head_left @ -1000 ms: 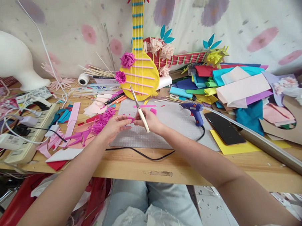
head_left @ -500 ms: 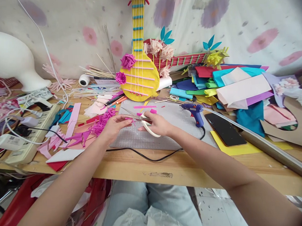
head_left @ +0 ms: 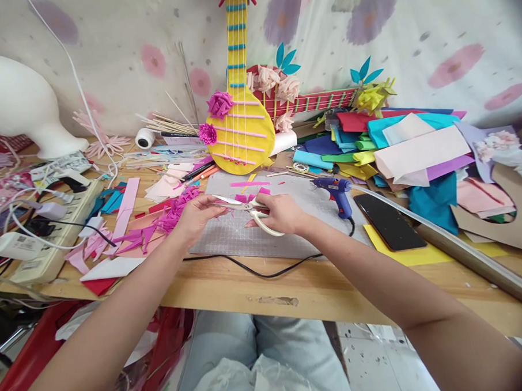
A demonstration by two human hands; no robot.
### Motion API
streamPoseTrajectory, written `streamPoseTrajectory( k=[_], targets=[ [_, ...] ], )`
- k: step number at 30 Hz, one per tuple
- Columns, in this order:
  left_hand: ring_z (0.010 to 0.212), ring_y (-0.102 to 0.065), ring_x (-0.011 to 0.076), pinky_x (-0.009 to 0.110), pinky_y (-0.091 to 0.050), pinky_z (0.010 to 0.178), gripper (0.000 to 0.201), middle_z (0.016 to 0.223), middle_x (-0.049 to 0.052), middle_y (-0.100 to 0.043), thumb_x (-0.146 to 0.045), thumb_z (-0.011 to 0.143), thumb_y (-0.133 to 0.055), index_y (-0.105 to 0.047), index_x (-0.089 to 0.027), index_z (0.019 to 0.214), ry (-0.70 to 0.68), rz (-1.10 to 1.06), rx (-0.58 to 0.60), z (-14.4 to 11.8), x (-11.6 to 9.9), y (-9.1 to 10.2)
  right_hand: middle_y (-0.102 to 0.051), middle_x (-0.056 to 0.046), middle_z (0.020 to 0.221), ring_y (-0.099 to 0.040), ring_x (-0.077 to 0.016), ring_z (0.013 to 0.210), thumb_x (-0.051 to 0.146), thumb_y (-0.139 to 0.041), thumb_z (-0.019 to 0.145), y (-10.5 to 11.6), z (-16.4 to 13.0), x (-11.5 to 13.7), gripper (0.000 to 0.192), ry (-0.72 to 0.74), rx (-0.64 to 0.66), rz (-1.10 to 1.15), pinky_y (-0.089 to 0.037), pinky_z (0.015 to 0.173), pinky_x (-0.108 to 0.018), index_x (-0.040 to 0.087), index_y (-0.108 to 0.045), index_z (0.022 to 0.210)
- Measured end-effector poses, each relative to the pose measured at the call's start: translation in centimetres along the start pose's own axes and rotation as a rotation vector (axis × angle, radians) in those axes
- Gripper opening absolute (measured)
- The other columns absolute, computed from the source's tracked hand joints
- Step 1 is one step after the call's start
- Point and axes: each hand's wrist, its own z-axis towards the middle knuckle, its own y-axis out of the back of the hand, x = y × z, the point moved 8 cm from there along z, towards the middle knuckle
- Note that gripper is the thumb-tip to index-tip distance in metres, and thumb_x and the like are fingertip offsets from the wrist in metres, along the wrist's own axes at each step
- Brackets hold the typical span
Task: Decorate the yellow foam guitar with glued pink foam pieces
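My right hand (head_left: 283, 213) grips a pair of scissors (head_left: 264, 225) by the cream handles, with the blades pointing left over the grey cutting mat (head_left: 228, 243). The fingers of my left hand (head_left: 197, 218) pinch a small magenta paper piece (head_left: 227, 216), mostly hidden by the fingertips and blades. The blades lie against or right beside those fingertips; exact contact cannot be made out. Behind the scissors, more magenta scraps (head_left: 265, 190) and a thin pink strip (head_left: 250, 184) rest on the mat. A heap of magenta paper cuttings (head_left: 181, 209) lies just behind my left wrist.
At the back stands a yellow paper-covered lute (head_left: 243, 130) with magenta flowers. A blue glue gun (head_left: 336, 195) lies on the mat's right, its black cord (head_left: 256, 273) crossing in front. A phone (head_left: 389, 221), coloured sheets (head_left: 421, 157) and a power strip (head_left: 57, 239) flank the work area.
My right hand has shifted slightly right with the scissors, and their blades have swung flatter and sit closer together. My left hand stays almost in place, still pinching the magenta piece.
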Motion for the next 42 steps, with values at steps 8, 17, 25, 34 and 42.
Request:
streamPoseTrajectory(
  k=[8,17,25,34,42],
  targets=[
    [0.066,-0.063,0.0138,0.029,-0.047,0.070,0.023,0.066,0.001,-0.068,-0.024,0.051,-0.079,-0.071,-0.018,0.071,-0.008,0.007,0.006,0.1,0.2,0.1,-0.064,-0.004,0.072,-0.057,-0.0172,0.065,0.064,-0.051,0.075,-0.2,0.0,0.0,0.047,-0.020,-0.015,-0.079,-0.022,0.055,-0.026,0.019,-0.059,0.086],
    [0.065,-0.060,0.0136,0.029,-0.047,0.069,0.028,0.069,0.003,-0.069,-0.025,0.047,-0.081,-0.072,-0.016,0.073,0.019,0.113,0.007,0.0,0.0,0.6,-0.065,-0.005,0.074,-0.056,-0.0168,0.064,0.061,-0.050,0.077,-0.1,0.2,0.1,0.045,0.009,0.003,-0.135,-0.022,0.055,-0.026,0.018,-0.060,0.086],
    [0.063,-0.059,0.0127,0.029,-0.047,0.069,0.025,0.064,0.002,-0.066,-0.030,0.048,-0.082,-0.069,-0.016,0.062,0.051,0.144,0.011,-0.3,-0.5,0.5,-0.056,0.001,0.062,-0.046,-0.0110,0.056,0.062,-0.054,0.074,-0.8,0.5,-0.8,0.044,-0.037,0.021,0.082,-0.023,0.054,-0.024,0.018,-0.057,0.072],
    [0.065,-0.062,0.0135,0.030,-0.048,0.071,0.026,0.068,0.002,-0.068,-0.027,0.047,-0.082,-0.070,-0.016,0.067,0.053,0.002,-0.022,-0.2,0.2,0.4,-0.060,-0.001,0.073,-0.049,-0.0131,0.062,0.061,-0.055,0.074,-1.3,0.1,0.1,0.045,0.006,0.065,0.103,-0.027,0.055,-0.024,0.018,-0.055,0.086],
    [0.065,-0.062,0.0131,0.030,-0.049,0.072,0.024,0.067,0.002,-0.068,-0.025,0.045,-0.083,-0.070,-0.016,0.063,0.055,-0.040,-0.042,-0.3,-0.1,0.1,-0.062,-0.002,0.073,-0.053,-0.0148,0.063,0.064,-0.051,0.076,-1.3,0.1,0.3,0.046,0.011,0.016,0.014,-0.025,0.055,-0.025,0.019,-0.056,0.085]
  ],
)
